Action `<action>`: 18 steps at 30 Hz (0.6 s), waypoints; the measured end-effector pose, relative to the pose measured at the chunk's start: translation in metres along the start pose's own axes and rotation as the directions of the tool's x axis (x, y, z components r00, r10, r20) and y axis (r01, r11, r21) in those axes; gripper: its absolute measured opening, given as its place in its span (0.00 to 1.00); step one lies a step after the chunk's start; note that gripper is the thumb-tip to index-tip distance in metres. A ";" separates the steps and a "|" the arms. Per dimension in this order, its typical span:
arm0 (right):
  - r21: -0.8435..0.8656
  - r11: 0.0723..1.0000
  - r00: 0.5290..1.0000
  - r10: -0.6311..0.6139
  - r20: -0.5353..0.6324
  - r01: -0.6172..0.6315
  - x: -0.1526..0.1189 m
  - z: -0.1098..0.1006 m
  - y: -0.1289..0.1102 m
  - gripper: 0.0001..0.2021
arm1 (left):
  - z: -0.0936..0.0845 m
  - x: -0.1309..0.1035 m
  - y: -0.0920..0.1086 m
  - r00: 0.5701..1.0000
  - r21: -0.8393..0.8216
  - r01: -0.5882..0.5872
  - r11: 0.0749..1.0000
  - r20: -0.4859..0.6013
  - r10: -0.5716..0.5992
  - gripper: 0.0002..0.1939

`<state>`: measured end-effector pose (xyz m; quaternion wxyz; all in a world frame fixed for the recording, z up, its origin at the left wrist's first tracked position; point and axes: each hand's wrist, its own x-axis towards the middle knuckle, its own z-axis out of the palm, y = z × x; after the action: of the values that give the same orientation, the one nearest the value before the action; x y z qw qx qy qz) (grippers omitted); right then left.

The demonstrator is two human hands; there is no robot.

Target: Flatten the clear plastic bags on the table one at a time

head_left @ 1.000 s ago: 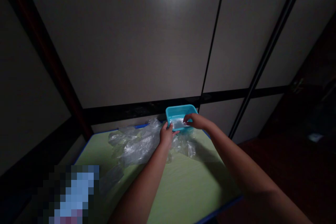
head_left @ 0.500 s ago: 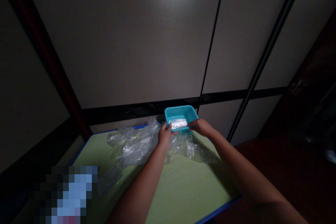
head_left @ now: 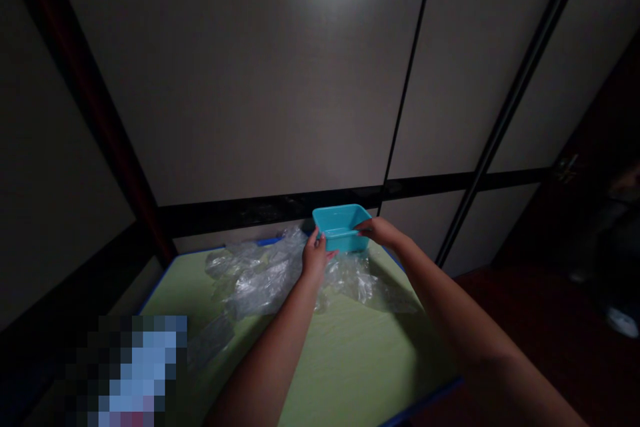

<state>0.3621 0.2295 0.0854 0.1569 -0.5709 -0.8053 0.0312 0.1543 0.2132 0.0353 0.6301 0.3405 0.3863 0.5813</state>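
Observation:
A turquoise rectangular tub (head_left: 345,241) is held at the far side of the green table, its near wall turned toward me. My left hand (head_left: 315,255) grips its left front corner, thumb at the rim and fingers below. At the right side of the rim, my right hand (head_left: 377,230) pinches the edge, with fingertips just inside. Little of the tub's floor shows behind the near wall. Crumpled clear plastic bags (head_left: 265,283) lie under and around my left hand, and more clear plastic (head_left: 367,283) spreads below the tub.
The green table (head_left: 345,360) has a blue edge and stands against grey cabinet panels (head_left: 260,80). A flat plastic packet (head_left: 213,341) lies at the left. A pixelated patch covers the lower left. In the dark at the right, a person's white shoe (head_left: 623,321) shows by a door.
The tub has tilted, so its near wall now faces me and the silvery sheet seen inside earlier is out of sight. Both hands still hold it. The person at the right has shifted.

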 end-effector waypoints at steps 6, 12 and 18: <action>0.042 0.999 1.000 0.010 0.014 -0.010 0.009 0.002 0.006 0.11 | -0.003 0.002 0.000 0.999 0.025 0.032 0.999 0.013 -0.032 0.27; 0.055 0.998 1.000 0.007 -0.020 -0.006 0.007 0.005 0.004 0.11 | -0.002 0.003 -0.003 1.000 0.090 -0.002 0.996 0.001 0.002 0.25; 0.049 0.998 0.963 0.041 -0.265 -0.029 -0.019 0.000 -0.015 0.23 | -0.001 -0.001 0.003 0.982 0.246 -0.164 0.955 -0.047 0.181 0.25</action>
<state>0.3544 0.2070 0.0846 0.2759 -0.5803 -0.7658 -0.0251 0.1523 0.2128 0.0378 0.5171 0.4264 0.4444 0.5944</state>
